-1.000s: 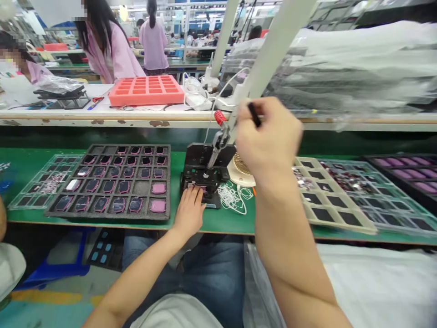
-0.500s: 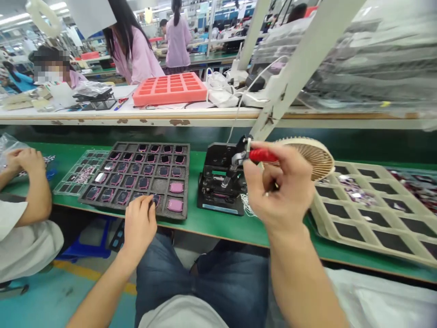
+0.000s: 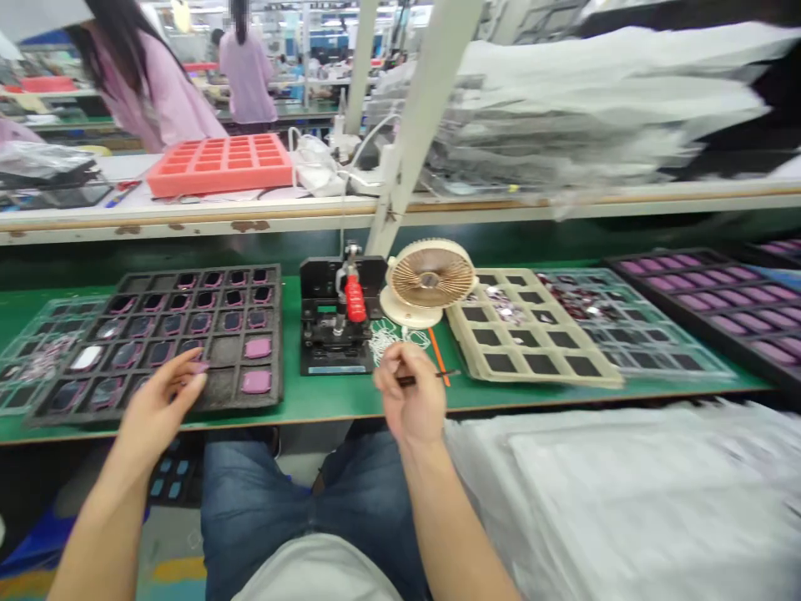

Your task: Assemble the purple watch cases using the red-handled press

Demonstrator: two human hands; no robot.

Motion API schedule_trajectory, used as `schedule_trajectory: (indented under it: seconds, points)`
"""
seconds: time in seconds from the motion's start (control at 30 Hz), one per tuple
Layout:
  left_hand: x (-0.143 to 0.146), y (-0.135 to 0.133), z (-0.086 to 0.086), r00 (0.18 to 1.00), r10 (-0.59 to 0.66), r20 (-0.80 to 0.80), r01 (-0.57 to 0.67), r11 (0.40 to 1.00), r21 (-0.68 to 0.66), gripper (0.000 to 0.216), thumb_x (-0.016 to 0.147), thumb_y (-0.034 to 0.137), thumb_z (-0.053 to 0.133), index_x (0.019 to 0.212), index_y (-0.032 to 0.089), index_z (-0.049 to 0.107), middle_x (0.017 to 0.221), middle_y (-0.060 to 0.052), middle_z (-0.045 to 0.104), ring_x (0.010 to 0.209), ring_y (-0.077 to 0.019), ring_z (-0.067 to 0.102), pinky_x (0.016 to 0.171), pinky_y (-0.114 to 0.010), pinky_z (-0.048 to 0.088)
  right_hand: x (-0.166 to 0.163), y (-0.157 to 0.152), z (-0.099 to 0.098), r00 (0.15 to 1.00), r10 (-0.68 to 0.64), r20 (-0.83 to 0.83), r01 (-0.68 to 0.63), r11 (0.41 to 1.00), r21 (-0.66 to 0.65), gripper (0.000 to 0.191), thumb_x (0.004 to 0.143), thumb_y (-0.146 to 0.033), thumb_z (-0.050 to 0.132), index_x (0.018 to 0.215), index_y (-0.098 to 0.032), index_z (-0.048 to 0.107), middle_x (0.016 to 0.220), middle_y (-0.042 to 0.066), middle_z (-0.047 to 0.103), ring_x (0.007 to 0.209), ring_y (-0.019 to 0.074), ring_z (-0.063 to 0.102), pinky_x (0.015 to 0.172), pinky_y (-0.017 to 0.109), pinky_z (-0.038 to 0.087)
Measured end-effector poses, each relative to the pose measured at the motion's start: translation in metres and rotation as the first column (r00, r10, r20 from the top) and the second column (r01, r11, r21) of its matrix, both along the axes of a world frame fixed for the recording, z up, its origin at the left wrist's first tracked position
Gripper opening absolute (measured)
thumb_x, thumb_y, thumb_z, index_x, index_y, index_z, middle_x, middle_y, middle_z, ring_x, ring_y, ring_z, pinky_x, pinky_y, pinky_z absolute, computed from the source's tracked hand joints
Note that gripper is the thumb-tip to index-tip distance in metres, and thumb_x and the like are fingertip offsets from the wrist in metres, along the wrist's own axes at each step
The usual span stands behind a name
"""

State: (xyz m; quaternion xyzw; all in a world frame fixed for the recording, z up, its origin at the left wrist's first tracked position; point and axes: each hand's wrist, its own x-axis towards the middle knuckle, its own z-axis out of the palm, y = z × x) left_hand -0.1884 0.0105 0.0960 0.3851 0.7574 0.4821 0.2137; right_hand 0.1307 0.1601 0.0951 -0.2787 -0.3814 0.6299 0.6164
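My left hand (image 3: 163, 399) hovers over the near edge of the dark foam tray (image 3: 188, 288), its fingertips pinched on a small pink part (image 3: 200, 366) beside an empty pocket. The tray holds several dark and pink parts. My right hand (image 3: 410, 401) is closed on a thin dark tool (image 3: 431, 376), held level in front of the small black press (image 3: 331, 330). The press's red handle (image 3: 355, 299) stands upright, and no hand touches it.
Right of the press are a beige fan (image 3: 429, 280), a white cord pile (image 3: 388, 342), a beige pocket tray (image 3: 531, 367), clear trays (image 3: 688, 363) and a black tray of purple parts (image 3: 719, 296). White bags (image 3: 626, 492) lie lower right. A red tray (image 3: 219, 163) sits on the shelf; people work beyond.
My right hand let go of the red press handle and dropped to the bench front. The handle swung back upright. My left hand shifted left along the foam tray.
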Motion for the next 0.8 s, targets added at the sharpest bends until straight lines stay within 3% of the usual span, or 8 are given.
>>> schedule_trajectory:
  seconds: [0.07, 0.17, 0.27, 0.33, 0.43, 0.63, 0.73, 0.8]
  points:
    - [0.007, -0.009, 0.008, 0.92, -0.008, 0.391, -0.072, 0.979, 0.189, 0.057, 0.083, 0.045, 0.083, 0.134, 0.023, 0.071, 0.112, -0.009, 0.077, 0.103, -0.0276, 0.071, 0.089, -0.038, 0.06, 0.007, -0.008, -0.019, 0.968, 0.179, -0.175, -0.218, 0.946, -0.239, 0.037, 0.09, -0.055, 0.075, 0.081, -0.019, 0.073, 0.072, 0.0, 0.058, 0.054, 0.0093, 0.047, 0.054, 0.025, 0.043]
    - [0.048, -0.018, 0.018, 0.715, -0.114, 0.69, -0.068, 0.97, 0.232, 0.054, 0.082, 0.037, 0.086, 0.131, 0.019, 0.072, 0.12, -0.015, 0.076, 0.099, -0.0295, 0.074, 0.071, -0.033, 0.061, 0.012, -0.024, -0.042, 0.939, 0.239, -0.249, -0.322, 0.868, -0.378, 0.058, 0.087, -0.074, 0.071, 0.087, -0.017, 0.077, 0.075, 0.004, 0.063, 0.067, 0.014, 0.057, 0.065, 0.027, 0.05]
    - [0.101, -0.014, 0.011, 0.569, -0.214, 0.794, 0.088, 0.976, 0.2, 0.05, 0.092, 0.04, 0.078, 0.133, 0.014, 0.069, 0.127, -0.022, 0.073, 0.096, -0.029, 0.075, 0.068, -0.033, 0.06, 0.012, -0.041, -0.054, 0.929, 0.299, -0.218, -0.366, 0.833, -0.414, 0.07, 0.089, -0.084, 0.061, 0.086, -0.016, 0.079, 0.053, -0.002, 0.05, 0.049, 0.01, 0.041, 0.052, 0.024, 0.039]
    - [0.127, -0.008, -0.001, 0.557, -0.243, 0.794, 0.162, 0.97, 0.183, 0.053, 0.092, 0.037, 0.081, 0.137, 0.015, 0.065, 0.122, -0.022, 0.075, 0.088, -0.0259, 0.075, 0.066, -0.033, 0.059, 0.009, -0.049, -0.056, 0.917, 0.332, -0.219, -0.397, 0.804, -0.443, 0.072, 0.088, -0.086, 0.06, 0.086, -0.016, 0.079, 0.047, -0.002, 0.048, 0.044, 0.0092, 0.038, 0.049, 0.024, 0.035]
    - [0.147, -0.003, -0.015, 0.597, -0.25, 0.762, 0.2, 0.967, 0.16, 0.051, 0.094, 0.038, 0.079, 0.137, 0.017, 0.063, 0.121, -0.02, 0.076, 0.083, -0.0223, 0.074, 0.062, -0.031, 0.059, 0.005, -0.058, -0.056, 0.916, 0.37, -0.153, -0.398, 0.8, -0.45, 0.067, 0.086, -0.081, 0.068, 0.091, -0.015, 0.082, 0.055, 0.002, 0.061, 0.048, 0.0111, 0.05, 0.051, 0.025, 0.041]
    - [0.154, -0.002, -0.017, 0.627, -0.236, 0.742, 0.193, 0.97, 0.145, 0.051, 0.092, 0.044, 0.079, 0.131, 0.014, 0.064, 0.12, -0.021, 0.075, 0.078, -0.0216, 0.074, 0.061, -0.033, 0.061, 0.005, -0.064, -0.066, 0.951, 0.295, 0.091, -0.285, 0.953, -0.106, 0.028, 0.084, -0.038, 0.09, 0.107, -0.023, 0.084, 0.074, 0.003, 0.074, 0.064, 0.0167, 0.067, 0.062, 0.032, 0.058]
    - [0.154, -0.001, -0.014, 0.62, -0.224, 0.752, 0.192, 0.972, 0.132, 0.052, 0.09, 0.046, 0.081, 0.128, 0.014, 0.065, 0.114, -0.019, 0.076, 0.078, -0.0224, 0.074, 0.059, -0.033, 0.061, 0.004, -0.067, -0.066, 0.926, 0.205, 0.316, -0.261, 0.954, 0.146, 0.016, 0.092, -0.025, 0.082, 0.107, -0.028, 0.086, 0.098, 0.007, 0.078, 0.081, 0.0191, 0.075, 0.072, 0.033, 0.064]
    - [0.154, -0.001, -0.013, 0.62, -0.223, 0.752, 0.2, 0.972, 0.122, 0.052, 0.088, 0.046, 0.083, 0.125, 0.014, 0.067, 0.104, -0.014, 0.077, 0.075, -0.0213, 0.073, 0.059, -0.031, 0.061, 0.001, -0.07, -0.063, 0.892, 0.136, 0.431, -0.284, 0.911, 0.298, 0.023, 0.095, -0.017, 0.077, 0.111, -0.031, 0.085, 0.121, 0.009, 0.077, 0.102, 0.0227, 0.076, 0.086, 0.037, 0.066]
